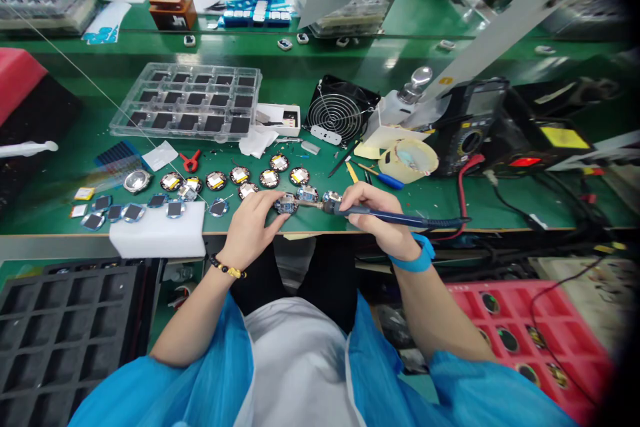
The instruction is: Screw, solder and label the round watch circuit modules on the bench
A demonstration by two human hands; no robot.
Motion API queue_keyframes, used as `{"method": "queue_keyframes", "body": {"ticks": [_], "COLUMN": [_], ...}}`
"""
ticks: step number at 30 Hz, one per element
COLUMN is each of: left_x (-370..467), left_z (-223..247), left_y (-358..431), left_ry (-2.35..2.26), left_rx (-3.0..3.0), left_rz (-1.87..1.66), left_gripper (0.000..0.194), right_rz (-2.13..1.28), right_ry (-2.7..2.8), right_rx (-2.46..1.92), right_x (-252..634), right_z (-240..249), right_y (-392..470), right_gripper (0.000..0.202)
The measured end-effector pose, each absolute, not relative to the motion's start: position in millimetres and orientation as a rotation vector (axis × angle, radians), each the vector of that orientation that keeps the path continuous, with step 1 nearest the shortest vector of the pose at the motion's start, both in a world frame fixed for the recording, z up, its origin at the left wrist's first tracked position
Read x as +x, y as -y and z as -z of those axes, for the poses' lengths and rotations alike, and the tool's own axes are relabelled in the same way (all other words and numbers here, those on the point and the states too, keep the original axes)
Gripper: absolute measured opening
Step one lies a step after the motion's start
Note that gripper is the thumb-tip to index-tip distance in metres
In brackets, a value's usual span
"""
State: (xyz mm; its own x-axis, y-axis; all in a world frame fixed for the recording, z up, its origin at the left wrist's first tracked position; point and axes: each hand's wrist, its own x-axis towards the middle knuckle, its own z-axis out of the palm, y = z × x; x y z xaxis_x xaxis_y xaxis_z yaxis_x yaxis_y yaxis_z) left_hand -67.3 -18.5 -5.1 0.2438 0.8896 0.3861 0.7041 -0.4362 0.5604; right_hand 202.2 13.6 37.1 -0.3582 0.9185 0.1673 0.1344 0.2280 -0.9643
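Note:
My right hand (373,210) is closed around the handle of a soldering iron (395,215), its tip pointing left. That tip reaches a small round circuit module (286,203) at the table's front edge; whether it touches cannot be made out. Thumb and fingers of my left hand (253,223) pinch this module from its left side. Two similar modules lie close by, one behind the tip (307,193) and one beside my right fingers (332,197). Several round modules with white and yellow parts (240,175) are spread behind my left hand.
Small square-screen pieces (133,212) lie left, near a white foam block (157,230). Behind stand a clear compartment box (187,103), a fan (340,110), a tape roll (409,159) and a multimeter (470,123). Cables hang right, above a red tray (545,327). Co-workers sit across the bench.

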Motion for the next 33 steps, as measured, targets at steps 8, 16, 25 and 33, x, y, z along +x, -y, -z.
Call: {"method": "queue_keyframes", "body": {"ticks": [8, 16, 25, 33], "left_x": [-68, -68, -63, -75], "left_z": [6, 6, 8, 0], "left_y": [19, 19, 20, 16], "left_ry": [-1.48, -1.497, -1.574, -1.4], "left_rx": [2.231, 2.208, 2.202, 2.257], "left_rz": [-0.979, -0.983, -1.011, -0.909], "left_gripper": [0.036, 0.034, 0.03, 0.035], "right_rz": [-1.209, -1.192, -1.122, -1.256], "right_ry": [1.722, 1.695, 1.573, 1.662], "right_rx": [-1.004, -0.979, -1.008, -0.948], "right_x": [204, 207, 215, 210], "right_z": [-39, -39, -33, -36], "right_y": [-17, -18, -13, -21], "right_gripper": [0.009, 0.009, 0.021, 0.01]}}
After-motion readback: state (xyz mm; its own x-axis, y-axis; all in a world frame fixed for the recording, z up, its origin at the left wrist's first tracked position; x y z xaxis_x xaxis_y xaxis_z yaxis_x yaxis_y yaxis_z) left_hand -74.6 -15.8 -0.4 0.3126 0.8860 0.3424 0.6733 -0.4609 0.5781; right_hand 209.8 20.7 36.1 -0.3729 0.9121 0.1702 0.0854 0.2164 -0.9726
